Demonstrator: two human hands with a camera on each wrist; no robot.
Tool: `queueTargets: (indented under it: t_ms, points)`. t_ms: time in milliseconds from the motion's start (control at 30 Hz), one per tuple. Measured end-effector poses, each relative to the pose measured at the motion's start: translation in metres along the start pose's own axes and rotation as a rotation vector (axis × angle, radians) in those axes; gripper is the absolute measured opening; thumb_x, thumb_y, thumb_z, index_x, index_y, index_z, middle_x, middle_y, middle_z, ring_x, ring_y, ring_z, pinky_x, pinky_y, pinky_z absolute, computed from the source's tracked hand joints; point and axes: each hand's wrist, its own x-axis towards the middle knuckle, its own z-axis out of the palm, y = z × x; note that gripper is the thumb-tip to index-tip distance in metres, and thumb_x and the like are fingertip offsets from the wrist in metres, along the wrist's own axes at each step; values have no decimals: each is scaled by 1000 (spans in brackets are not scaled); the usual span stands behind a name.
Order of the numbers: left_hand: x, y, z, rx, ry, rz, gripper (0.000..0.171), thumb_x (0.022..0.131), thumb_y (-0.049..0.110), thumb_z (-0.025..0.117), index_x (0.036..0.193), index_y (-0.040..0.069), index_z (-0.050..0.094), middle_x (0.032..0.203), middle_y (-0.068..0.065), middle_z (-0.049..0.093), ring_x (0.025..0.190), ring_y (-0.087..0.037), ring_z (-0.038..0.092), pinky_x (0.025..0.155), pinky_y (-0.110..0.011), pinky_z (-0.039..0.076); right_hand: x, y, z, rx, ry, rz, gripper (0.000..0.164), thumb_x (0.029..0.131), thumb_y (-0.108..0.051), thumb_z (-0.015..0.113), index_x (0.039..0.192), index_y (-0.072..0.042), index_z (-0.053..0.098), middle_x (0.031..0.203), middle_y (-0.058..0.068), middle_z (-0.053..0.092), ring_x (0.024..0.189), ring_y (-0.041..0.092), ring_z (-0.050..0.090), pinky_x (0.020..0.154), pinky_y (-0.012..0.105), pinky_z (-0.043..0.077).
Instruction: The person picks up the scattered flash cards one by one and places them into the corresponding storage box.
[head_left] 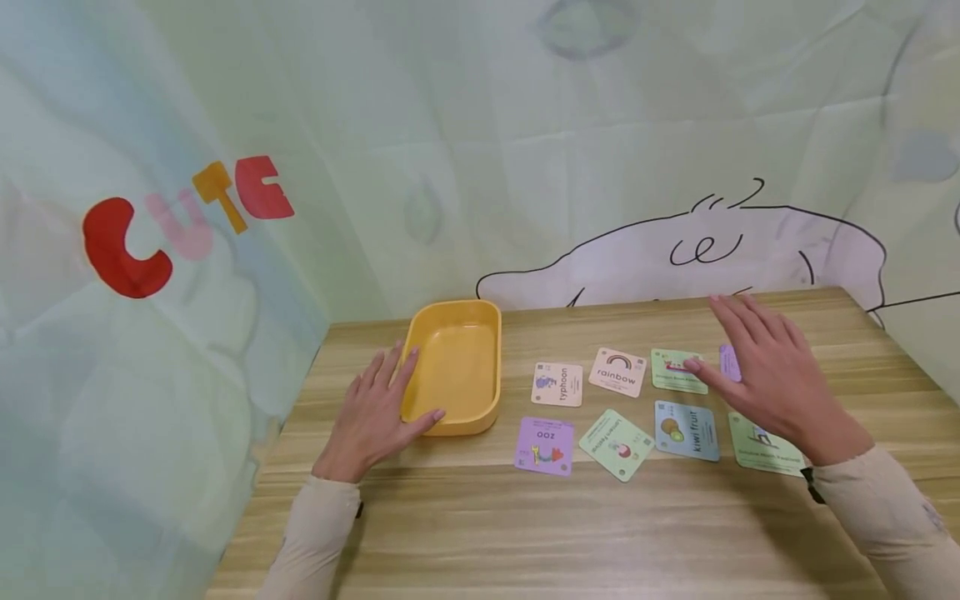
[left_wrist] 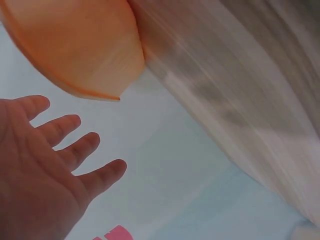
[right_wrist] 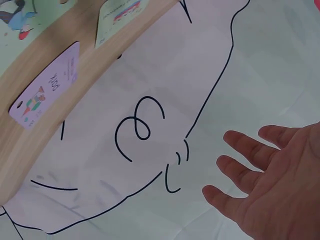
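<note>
My left hand (head_left: 375, 417), fingers spread and straight, is at the left side of a yellow tray (head_left: 491, 408); whether it touches the rim I cannot tell. In the left wrist view that hand (left_wrist: 45, 165) appears below the tray (left_wrist: 85, 45) with nothing in it. My right hand (head_left: 780, 375) hovers with extended fingers over the right end of two rows of picture cards, partly hiding a purple card (head_left: 729, 363) and a green card (head_left: 757, 446). Nearby lie a kiwi fruit card (head_left: 686, 431) and another green card (head_left: 667, 379). The right wrist view shows the hand (right_wrist: 275, 180) holding nothing.
Further left lie a rainbow card (head_left: 617, 375), a typhoon card (head_left: 557, 385), a purple zoo card (head_left: 543, 446) and a tilted Lantern Festival card (head_left: 617, 446). The wooden table (head_left: 525, 533) meets printed curtains (head_left: 420, 167) at its back and left.
</note>
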Motion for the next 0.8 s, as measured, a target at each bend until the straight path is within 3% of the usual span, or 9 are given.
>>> queueTargets:
  t_ms: [267,533,800]
  points:
    - [3,-4,6,-125,-18,-27,96,93,64,59,160,5,24,161,-22,33,140,-46,40,110,-64,38,-8,5,-1,-10,-17,37,90,95,-54,61,163,-12,19,162,19,31,148,45,24,120,64,15]
    - [4,-11,14,-302,-104,-161,92,100,62,49,161,1,17,153,-26,39,138,-43,44,109,-60,42,-15,13,0,7,-42,57,88,97,-54,59,163,-11,20,159,23,34,148,46,24,120,65,15]
    - [4,-15,17,-387,-76,-225,76,103,54,50,154,-1,36,128,-22,54,110,-34,57,99,-55,49,-22,18,3,19,-55,75,87,97,-53,59,162,-10,21,157,25,35,148,46,23,120,65,13]
